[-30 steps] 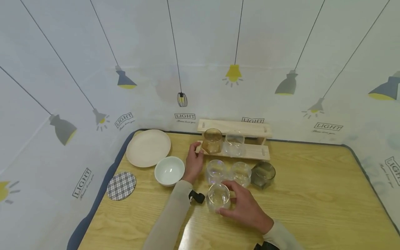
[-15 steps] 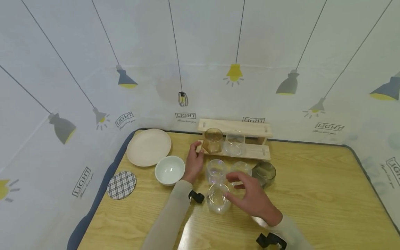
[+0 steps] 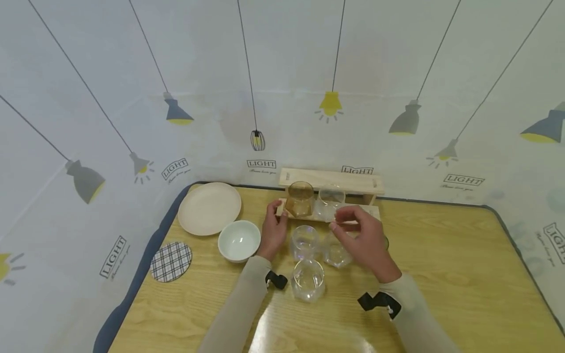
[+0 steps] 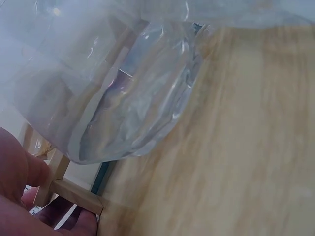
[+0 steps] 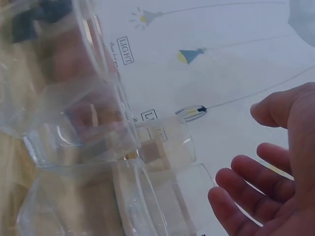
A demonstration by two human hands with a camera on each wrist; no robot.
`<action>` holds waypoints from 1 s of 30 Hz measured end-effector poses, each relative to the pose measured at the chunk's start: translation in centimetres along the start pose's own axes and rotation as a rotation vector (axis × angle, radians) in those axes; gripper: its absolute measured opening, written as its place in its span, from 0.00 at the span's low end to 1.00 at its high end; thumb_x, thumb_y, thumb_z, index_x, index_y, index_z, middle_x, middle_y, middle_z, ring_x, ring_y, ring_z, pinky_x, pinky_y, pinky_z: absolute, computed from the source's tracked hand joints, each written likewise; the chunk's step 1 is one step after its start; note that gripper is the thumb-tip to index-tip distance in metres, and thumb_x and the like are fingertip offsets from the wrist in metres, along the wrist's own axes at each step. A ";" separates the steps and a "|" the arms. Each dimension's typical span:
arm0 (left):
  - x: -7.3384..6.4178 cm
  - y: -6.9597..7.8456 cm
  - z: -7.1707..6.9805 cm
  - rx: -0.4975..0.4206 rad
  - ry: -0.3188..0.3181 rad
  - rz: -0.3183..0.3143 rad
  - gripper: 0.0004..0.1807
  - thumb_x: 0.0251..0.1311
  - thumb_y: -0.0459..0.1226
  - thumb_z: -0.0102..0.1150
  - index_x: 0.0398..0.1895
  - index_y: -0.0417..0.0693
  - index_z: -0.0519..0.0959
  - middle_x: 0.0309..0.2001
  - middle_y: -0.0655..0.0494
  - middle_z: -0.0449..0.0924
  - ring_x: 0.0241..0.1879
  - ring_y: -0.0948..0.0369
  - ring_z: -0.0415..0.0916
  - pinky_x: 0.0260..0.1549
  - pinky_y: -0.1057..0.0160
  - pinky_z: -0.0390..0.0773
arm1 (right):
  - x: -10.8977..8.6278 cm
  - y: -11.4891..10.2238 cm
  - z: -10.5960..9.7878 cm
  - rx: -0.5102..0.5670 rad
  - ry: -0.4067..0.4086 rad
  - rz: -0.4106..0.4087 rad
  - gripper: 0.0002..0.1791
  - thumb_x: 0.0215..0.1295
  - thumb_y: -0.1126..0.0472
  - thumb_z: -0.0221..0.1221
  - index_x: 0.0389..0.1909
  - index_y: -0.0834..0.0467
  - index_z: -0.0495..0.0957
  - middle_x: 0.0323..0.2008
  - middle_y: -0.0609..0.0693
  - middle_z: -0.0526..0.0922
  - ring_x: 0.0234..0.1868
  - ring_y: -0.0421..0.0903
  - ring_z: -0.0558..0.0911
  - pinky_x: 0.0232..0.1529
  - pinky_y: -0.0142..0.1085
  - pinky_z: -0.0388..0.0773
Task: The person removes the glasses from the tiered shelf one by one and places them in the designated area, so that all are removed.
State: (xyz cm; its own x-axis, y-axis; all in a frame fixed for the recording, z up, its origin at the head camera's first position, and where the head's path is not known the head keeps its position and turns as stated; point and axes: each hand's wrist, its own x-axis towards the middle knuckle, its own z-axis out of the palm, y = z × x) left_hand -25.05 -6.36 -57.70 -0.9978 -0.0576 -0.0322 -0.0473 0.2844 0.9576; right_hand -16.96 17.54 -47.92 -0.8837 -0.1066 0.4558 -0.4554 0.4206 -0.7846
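My left hand (image 3: pixel 273 230) grips the left end of a two-tier wooden rack (image 3: pixel 331 180); in the left wrist view, thumb and fingers wrap the wood (image 4: pixel 78 194). On its lower board stand an amber glass (image 3: pixel 300 198) and a clear glass (image 3: pixel 331 195). My right hand (image 3: pixel 364 242) hovers in front of that clear glass, holding nothing; its fingers (image 5: pixel 248 182) are spread apart and loosely bent in the right wrist view. Before the rack stand an iridescent glass (image 3: pixel 304 242), a clear glass (image 3: pixel 336 252) and, nearest me, a gold-rimmed glass (image 3: pixel 308 280). A smoky glass (image 3: pixel 386 243) is mostly hidden behind my right hand.
Left of my left hand is a white bowl (image 3: pixel 240 241), with a pale plate (image 3: pixel 209 209) behind it. A checked round coaster (image 3: pixel 171 262) lies by the left edge of the wooden table (image 3: pixel 450 274). A printed wall covering (image 3: pixel 282 73) rises behind.
My right hand has let go of the gold-rimmed glass nearest me and moved forward to the rack's front, now covering the smoky glass. The left hand has stayed on the rack.
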 end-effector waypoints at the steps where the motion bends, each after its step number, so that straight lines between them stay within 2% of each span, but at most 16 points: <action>1: -0.1 0.0 0.0 0.002 0.001 0.008 0.24 0.82 0.42 0.49 0.77 0.53 0.64 0.79 0.39 0.64 0.59 0.48 0.78 0.61 0.46 0.77 | 0.3 0.1 -0.1 -0.006 0.016 0.029 0.15 0.68 0.63 0.70 0.53 0.60 0.82 0.46 0.54 0.88 0.46 0.47 0.88 0.43 0.34 0.88; 4: -0.2 0.0 0.0 0.009 0.006 0.027 0.26 0.82 0.42 0.49 0.79 0.52 0.62 0.75 0.40 0.70 0.55 0.50 0.79 0.57 0.48 0.78 | 1.4 0.5 -0.1 -0.052 0.055 0.110 0.19 0.70 0.57 0.70 0.57 0.58 0.80 0.51 0.56 0.86 0.51 0.51 0.87 0.47 0.41 0.88; 7: -0.3 -0.1 0.0 0.008 0.005 0.036 0.29 0.81 0.42 0.50 0.80 0.52 0.59 0.71 0.42 0.74 0.55 0.50 0.79 0.57 0.49 0.78 | 2.6 1.2 0.0 -0.090 0.066 0.189 0.26 0.70 0.53 0.70 0.63 0.59 0.76 0.57 0.58 0.81 0.57 0.55 0.84 0.53 0.51 0.86; 10: -0.3 -0.2 0.0 0.007 -0.002 0.045 0.30 0.81 0.41 0.50 0.81 0.50 0.58 0.70 0.43 0.75 0.57 0.50 0.79 0.60 0.49 0.77 | 3.5 1.8 0.0 -0.108 0.023 0.264 0.35 0.69 0.49 0.70 0.70 0.60 0.70 0.64 0.59 0.76 0.62 0.58 0.79 0.59 0.57 0.82; 15: -0.4 -0.4 0.2 0.015 0.004 0.070 0.30 0.81 0.40 0.51 0.82 0.48 0.58 0.69 0.42 0.76 0.58 0.49 0.79 0.61 0.48 0.77 | 4.5 2.8 0.0 -0.118 -0.096 0.350 0.48 0.66 0.43 0.71 0.79 0.58 0.60 0.72 0.61 0.70 0.70 0.60 0.73 0.66 0.59 0.77; 18: -0.4 -0.4 0.3 0.022 0.008 0.080 0.30 0.81 0.40 0.51 0.81 0.48 0.58 0.68 0.42 0.77 0.58 0.49 0.79 0.61 0.47 0.77 | 4.8 3.4 0.2 -0.151 -0.146 0.361 0.51 0.66 0.43 0.71 0.82 0.57 0.58 0.73 0.63 0.69 0.72 0.61 0.71 0.65 0.59 0.78; 21: -0.5 -0.4 0.3 0.024 0.010 0.085 0.30 0.81 0.40 0.51 0.81 0.48 0.59 0.70 0.42 0.76 0.60 0.49 0.79 0.63 0.46 0.76 | 5.0 3.8 0.3 -0.193 -0.175 0.353 0.50 0.67 0.43 0.71 0.82 0.56 0.58 0.71 0.63 0.70 0.69 0.62 0.72 0.63 0.58 0.79; 25: -0.5 -0.3 0.3 0.022 0.009 0.078 0.30 0.81 0.40 0.51 0.81 0.49 0.59 0.70 0.41 0.76 0.60 0.48 0.79 0.63 0.45 0.76 | 5.1 4.0 0.5 -0.229 -0.189 0.346 0.49 0.66 0.42 0.71 0.81 0.56 0.60 0.68 0.63 0.72 0.65 0.62 0.74 0.61 0.59 0.79; 30: -0.3 -0.5 0.2 0.014 0.008 0.073 0.30 0.81 0.40 0.52 0.81 0.49 0.59 0.70 0.40 0.76 0.60 0.47 0.79 0.64 0.45 0.76 | 5.2 4.5 0.5 -0.235 -0.202 0.370 0.51 0.65 0.39 0.71 0.81 0.56 0.60 0.72 0.63 0.72 0.69 0.64 0.74 0.64 0.61 0.76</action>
State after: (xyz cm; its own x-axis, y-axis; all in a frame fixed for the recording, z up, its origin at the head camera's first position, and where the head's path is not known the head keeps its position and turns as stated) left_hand -24.71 -6.31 -58.17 -0.9982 -0.0441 0.0404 0.0253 0.3015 0.9531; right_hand -23.68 18.43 -49.23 -0.9957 -0.0746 0.0543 -0.0899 0.6530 -0.7520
